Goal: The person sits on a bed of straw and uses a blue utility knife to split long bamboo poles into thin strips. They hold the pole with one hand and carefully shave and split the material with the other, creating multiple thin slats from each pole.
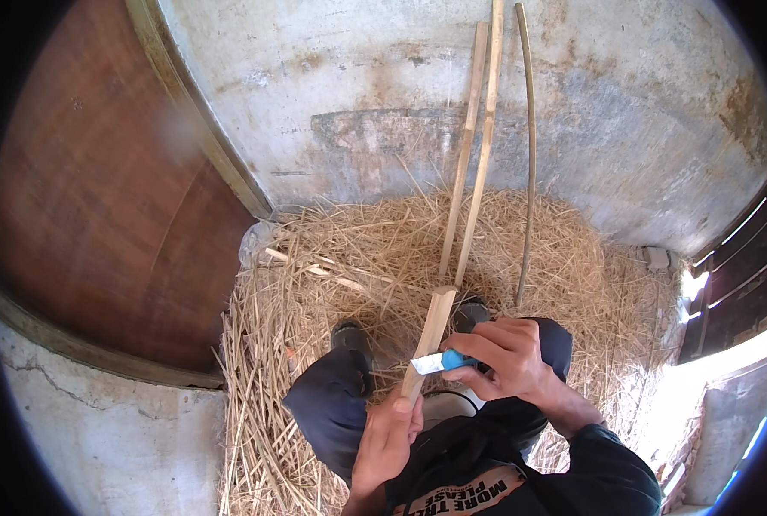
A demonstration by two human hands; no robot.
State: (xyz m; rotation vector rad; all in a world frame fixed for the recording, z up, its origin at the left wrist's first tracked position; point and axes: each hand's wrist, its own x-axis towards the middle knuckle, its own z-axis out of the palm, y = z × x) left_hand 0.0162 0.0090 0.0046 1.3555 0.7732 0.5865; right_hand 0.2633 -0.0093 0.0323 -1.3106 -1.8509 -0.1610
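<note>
My left hand is closed round the near end of a short, pale wooden stick, which points away from me between my knees. My right hand grips the blue handle of a knife. Its broad, light-coloured blade lies across the stick, a little beyond my left fingers, and appears to touch the wood. How deep the blade's edge sits in the wood cannot be seen.
Two pale wooden strips and a thin, bent pole lean on the stained wall. Straw and split slivers cover the floor round my boots. A brown door panel stands left, dark slats right.
</note>
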